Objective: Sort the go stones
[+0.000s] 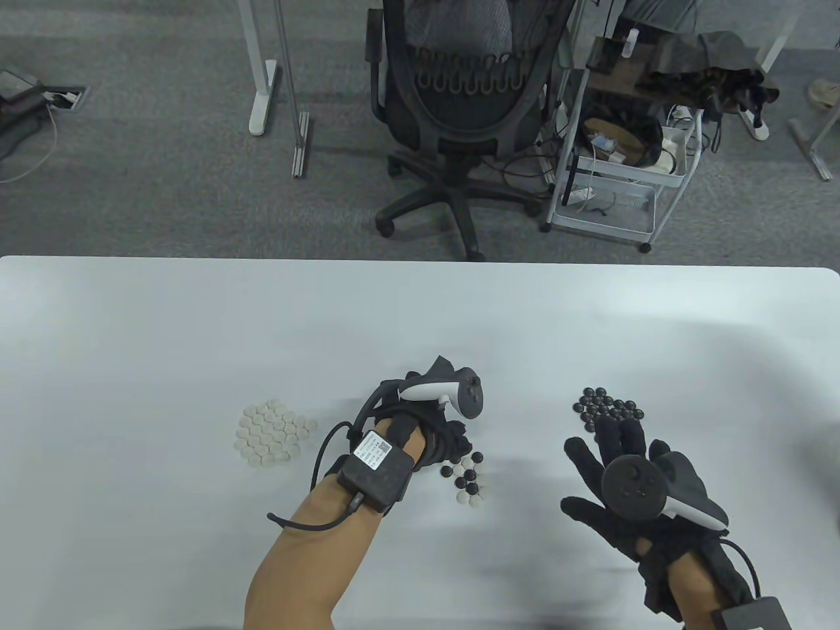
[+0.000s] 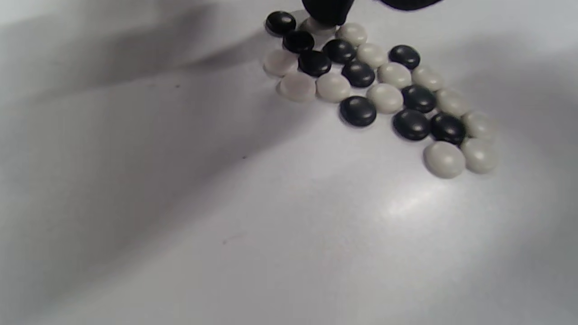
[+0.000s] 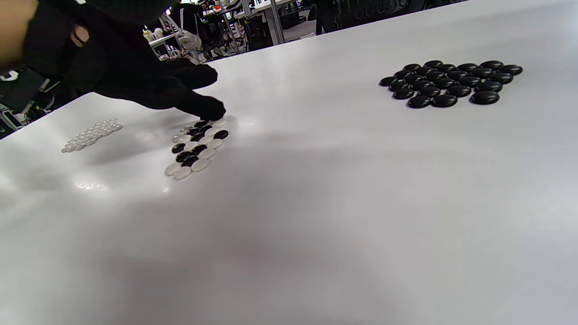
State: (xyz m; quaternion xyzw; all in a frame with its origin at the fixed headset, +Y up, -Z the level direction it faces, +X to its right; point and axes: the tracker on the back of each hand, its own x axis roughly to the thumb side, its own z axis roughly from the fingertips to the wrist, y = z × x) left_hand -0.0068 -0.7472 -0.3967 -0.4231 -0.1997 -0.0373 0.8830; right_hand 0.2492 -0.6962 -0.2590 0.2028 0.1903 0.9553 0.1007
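Note:
A mixed pile of black and white Go stones [image 1: 469, 480] lies at the table's middle; it also shows in the left wrist view [image 2: 384, 90] and the right wrist view [image 3: 196, 146]. My left hand [image 1: 451, 451] reaches down onto the pile's far end. One fingertip [image 2: 327, 11] touches a white stone [image 2: 318, 27] there; no pinch shows. A sorted pile of white stones [image 1: 272, 434] lies to the left. A sorted pile of black stones [image 1: 609, 408] lies to the right. My right hand [image 1: 610, 446] hovers just in front of the black pile, fingers spread, holding nothing.
The white table [image 1: 164, 341] carries only the three stone piles. An office chair [image 1: 459, 98] and a white wire cart [image 1: 617, 164] stand on the floor beyond the far edge.

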